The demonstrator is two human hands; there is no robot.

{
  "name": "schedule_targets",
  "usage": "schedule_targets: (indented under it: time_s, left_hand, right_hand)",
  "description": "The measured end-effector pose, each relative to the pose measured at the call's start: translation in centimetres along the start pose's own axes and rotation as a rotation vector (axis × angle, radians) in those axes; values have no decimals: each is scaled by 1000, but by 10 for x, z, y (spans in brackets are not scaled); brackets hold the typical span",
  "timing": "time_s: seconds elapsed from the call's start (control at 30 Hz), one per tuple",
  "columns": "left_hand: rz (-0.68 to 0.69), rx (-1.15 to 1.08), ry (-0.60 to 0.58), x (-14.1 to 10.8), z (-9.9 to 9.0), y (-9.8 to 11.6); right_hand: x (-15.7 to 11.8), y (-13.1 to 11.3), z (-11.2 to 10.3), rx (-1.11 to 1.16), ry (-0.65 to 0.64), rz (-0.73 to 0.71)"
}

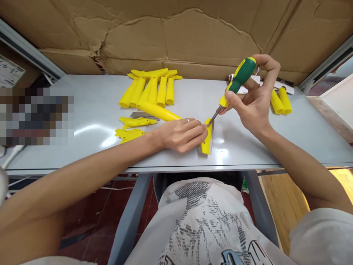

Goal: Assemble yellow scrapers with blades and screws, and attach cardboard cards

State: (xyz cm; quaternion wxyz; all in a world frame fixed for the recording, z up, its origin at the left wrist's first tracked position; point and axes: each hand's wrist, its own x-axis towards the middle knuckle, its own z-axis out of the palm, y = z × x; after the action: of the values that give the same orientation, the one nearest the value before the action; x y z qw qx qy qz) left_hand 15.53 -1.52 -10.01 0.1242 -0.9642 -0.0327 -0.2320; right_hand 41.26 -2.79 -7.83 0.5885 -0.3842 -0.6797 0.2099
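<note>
My left hand (184,135) lies closed over a yellow T-shaped scraper (160,111), pressing it on the tabletop. The scraper's handle points left and its head shows to the right of my fingers, with a thin blade edge along the far side. My right hand (255,101) holds a screwdriver (243,75) with a green and yellow handle. Tilted down to the left, its shaft meets the upper part of the scraper head, close to my left fingertips. A small screw is visible lower on the head. My left hand hides the joint between handle and head.
Several yellow T-shaped handles (150,86) lie in a row at the back. Loose yellow head plates (137,122) and metal blades (142,115) are left of my hand. Yellow tubes (281,101) lie at the right. A cardboard wall (176,36) closes the back; a patch at left is pixelated.
</note>
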Motion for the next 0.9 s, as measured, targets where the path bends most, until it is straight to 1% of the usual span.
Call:
schedule_targets:
  time_s: [0.1,0.2,0.3,0.37,0.43,0.5,0.57,0.63,0.77,0.83,0.9]
  left_hand:
    - [-3,1,-11,0,0,0]
    - [-43,-26,-33,1,0,1]
    - [-99,-96,-17,2,0,2]
    - [-93,-104,14,3,0,2]
    - [-9,-27,79,3,0,2]
    - [119,122,161,4,0,3]
    - [210,264,215,5,1,3]
    - [223,342,240,5,3,4]
    - [175,395,262,5,9,4]
    - [162,393,274,5,11,4]
    - [153,390,269,5,13,4]
  right_hand:
    - [-1,1,1,1,5,-12]
    - [-2,0,2,-2,-19,-21]
    - [-2,-1,3,18,-33,-60]
    - [-3,-1,3,25,-8,-67]
    - [-4,-1,3,16,25,-48]
    - [-4,3,3,6,35,-43]
    - [-3,8,4,15,24,-92]
    - [-1,13,6,43,17,-177]
    - [1,16,10,75,61,-314]
    - [2,16,10,96,67,-349]
    - [6,14,9,133,21,-345]
